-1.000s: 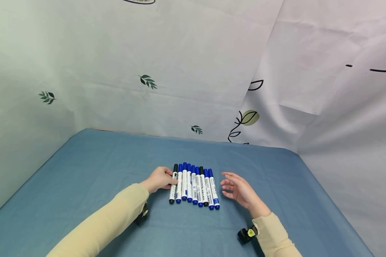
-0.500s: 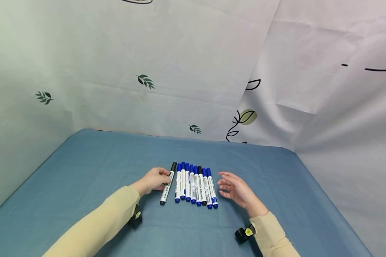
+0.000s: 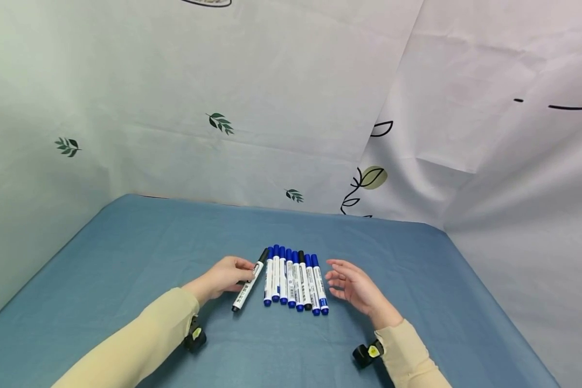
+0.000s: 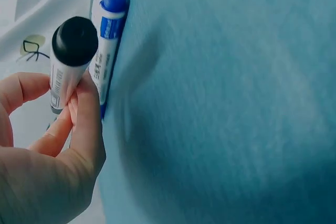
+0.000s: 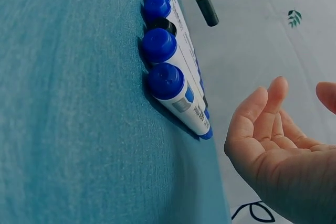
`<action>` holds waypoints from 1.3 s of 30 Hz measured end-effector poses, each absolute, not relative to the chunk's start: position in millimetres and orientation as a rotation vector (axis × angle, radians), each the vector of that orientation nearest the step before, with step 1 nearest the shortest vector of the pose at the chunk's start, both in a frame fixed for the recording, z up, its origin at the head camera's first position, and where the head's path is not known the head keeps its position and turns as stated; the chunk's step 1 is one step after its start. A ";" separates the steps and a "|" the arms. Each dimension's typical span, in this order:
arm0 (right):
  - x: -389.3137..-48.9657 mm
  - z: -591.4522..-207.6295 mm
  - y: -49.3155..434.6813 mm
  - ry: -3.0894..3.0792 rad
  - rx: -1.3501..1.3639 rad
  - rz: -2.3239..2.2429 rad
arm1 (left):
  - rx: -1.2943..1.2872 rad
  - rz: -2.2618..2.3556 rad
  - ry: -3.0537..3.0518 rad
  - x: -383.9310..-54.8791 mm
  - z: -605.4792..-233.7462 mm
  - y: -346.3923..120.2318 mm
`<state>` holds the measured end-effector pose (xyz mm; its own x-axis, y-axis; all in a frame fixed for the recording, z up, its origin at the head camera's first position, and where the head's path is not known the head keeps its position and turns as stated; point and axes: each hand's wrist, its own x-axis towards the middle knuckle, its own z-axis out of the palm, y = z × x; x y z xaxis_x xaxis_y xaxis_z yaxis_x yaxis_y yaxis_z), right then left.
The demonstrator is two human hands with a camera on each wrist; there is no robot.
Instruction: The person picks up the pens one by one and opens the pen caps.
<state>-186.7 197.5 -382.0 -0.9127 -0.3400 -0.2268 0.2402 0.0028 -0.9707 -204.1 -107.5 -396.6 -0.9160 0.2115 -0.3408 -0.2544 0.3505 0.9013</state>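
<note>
A black-capped whiteboard marker [image 3: 246, 292] is pinched between the thumb and fingers of my left hand [image 3: 223, 277]. It slants, cap end away from me, and in the left wrist view its black end [image 4: 74, 41] is raised above the cloth. To its right, several white markers [image 3: 290, 277] lie side by side in a row, mostly blue-capped, one black-capped. My right hand [image 3: 361, 293] hovers just right of the row, holding nothing, its fingers loosely bent and apart in the right wrist view. Nearest to it lies the end blue-capped marker [image 5: 168, 83].
A blue cloth [image 3: 174, 237] covers the table. White fabric [image 3: 281, 97] with printed leaves hangs behind and at both sides. Each wrist carries a small black camera, such as the right one [image 3: 364, 355].
My left hand has drawn the black-capped marker leftward from the row's left end, tilting and lifting it. The remaining markers keep their places, and my right hand stays nearly still.
</note>
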 end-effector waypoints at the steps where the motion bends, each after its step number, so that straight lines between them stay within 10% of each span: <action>1: -186.9 -382.3 197.3 1.891 -0.105 -1.961 | -0.030 1.582 2.222 -202.2 -395.4 -107.1; 22: -176.7 -369.4 173.2 2.512 -0.260 -1.637 | 0.221 1.576 2.167 -176.0 -373.5 -88.8; 39: -163.2 -375.7 156.3 3.266 -1.436 -0.280 | 0.411 1.549 2.054 -168.8 -365.1 -80.5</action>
